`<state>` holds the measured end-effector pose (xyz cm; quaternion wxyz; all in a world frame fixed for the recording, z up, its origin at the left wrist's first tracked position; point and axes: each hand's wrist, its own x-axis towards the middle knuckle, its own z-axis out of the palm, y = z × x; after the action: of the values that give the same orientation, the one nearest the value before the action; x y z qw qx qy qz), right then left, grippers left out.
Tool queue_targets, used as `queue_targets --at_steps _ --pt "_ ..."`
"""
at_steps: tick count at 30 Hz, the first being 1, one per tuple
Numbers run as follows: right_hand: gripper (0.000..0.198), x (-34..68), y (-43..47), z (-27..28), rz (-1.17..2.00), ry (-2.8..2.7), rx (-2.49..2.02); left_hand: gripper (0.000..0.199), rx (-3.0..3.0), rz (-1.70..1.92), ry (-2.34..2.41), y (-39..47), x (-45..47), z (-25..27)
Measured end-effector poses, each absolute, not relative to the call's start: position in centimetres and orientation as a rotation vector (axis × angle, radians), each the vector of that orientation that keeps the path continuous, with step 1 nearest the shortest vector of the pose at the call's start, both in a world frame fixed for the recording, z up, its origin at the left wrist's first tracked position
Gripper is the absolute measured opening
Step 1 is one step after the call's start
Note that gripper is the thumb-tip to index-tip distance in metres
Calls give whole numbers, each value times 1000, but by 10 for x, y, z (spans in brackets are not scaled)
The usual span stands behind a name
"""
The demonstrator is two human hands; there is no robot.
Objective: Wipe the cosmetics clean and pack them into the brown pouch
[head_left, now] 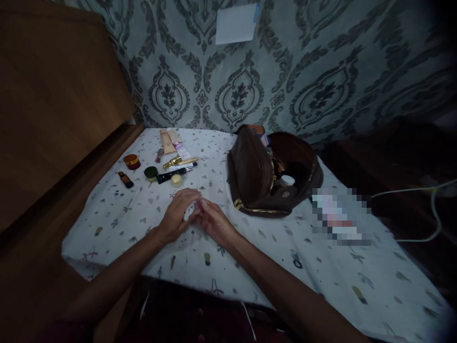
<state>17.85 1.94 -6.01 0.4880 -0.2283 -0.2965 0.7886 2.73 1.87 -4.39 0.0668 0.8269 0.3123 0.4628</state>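
My left hand (180,213) is closed around a small white item (189,210) with a pinkish part; fingers cover most of it, so its kind cannot be made out. Against the same item, my right hand (214,219) has its thumb and fingers pinched together. Both hands are just above the patterned white cloth (135,247). Just beyond them sit a small cream-coloured round jar (176,180), a black tube (171,175) and a dark green jar (151,173).
An unzipped brown cosmetic bag (250,162) stands right of my hands, a white-lidded jar (286,180) inside. Farther back lie beige tubes (167,141) and a gold tube (172,162). At left are a red-brown jar (132,162) and a small amber bottle (125,179). Patterned wallpaper rises behind.
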Motion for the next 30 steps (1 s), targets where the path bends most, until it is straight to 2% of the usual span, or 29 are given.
queue_targets --at_steps 2,3,9,15,22,26,30 --pt "33 180 18 -58 1978 -767 -524 20 2319 1457 1077 17 24 -40" --pt "34 180 17 -57 2003 -796 -515 19 2211 1471 1152 17 22 -38" --pt "43 179 17 -59 2083 -909 -576 38 1759 1460 1248 16 20 -34" --pt "38 177 15 -58 2087 -855 -567 53 2088 1522 1067 12 22 -31" --pt "39 175 17 -72 1927 -706 -617 36 2698 1333 986 9 35 -41" --pt "37 177 17 -68 1976 -651 -595 39 2521 1404 1135 13 33 -41" --pt "43 180 18 -60 2031 -705 -589 31 2119 1488 1267 18 25 -33"
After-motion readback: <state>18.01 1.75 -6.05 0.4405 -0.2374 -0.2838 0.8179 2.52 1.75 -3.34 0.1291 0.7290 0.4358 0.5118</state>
